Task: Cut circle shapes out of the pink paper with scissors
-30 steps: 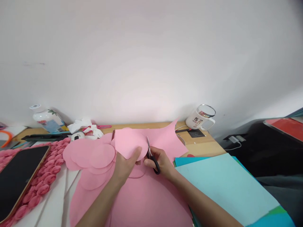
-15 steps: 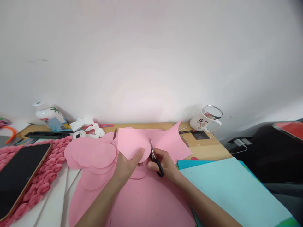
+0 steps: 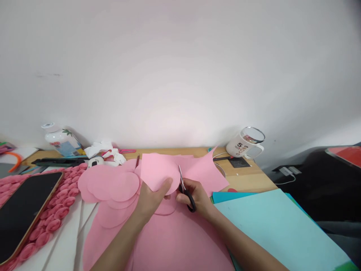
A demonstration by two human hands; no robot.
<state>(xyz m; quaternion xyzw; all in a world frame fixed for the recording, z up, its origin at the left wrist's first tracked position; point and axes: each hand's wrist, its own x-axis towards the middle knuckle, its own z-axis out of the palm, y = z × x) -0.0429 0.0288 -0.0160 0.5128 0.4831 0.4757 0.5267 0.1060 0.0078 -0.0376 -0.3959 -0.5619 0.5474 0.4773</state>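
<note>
My left hand [image 3: 156,195] pinches a sheet of pink paper [image 3: 155,169], thumb on top and the other fingers mostly hidden beneath. The sheet's right side has a rounded cut edge. In my right hand [image 3: 196,194] is a pair of scissors [image 3: 191,201] with black handles, its metal blades pointing up and away at that curved edge. Beyond the blades, an offcut of pink paper [image 3: 207,171] with pointed corners spreads to the right. Cut pink paper circles [image 3: 124,186] lie overlapping left of my hands, and larger pink sheets [image 3: 180,241] lie below my wrists.
A phone [image 3: 25,210] rests on a pink ruffled mat [image 3: 58,214] at the left. Light blue paper [image 3: 282,226] is stacked at the right. Along the wall stand a white bottle [image 3: 63,141] and a white mug [image 3: 239,145], with crumpled tissue [image 3: 105,150] between them.
The view has shifted slightly, so everything sits a little to the right or lower. My hands, the pink paper and the scissors hold almost the same positions relative to each other.
</note>
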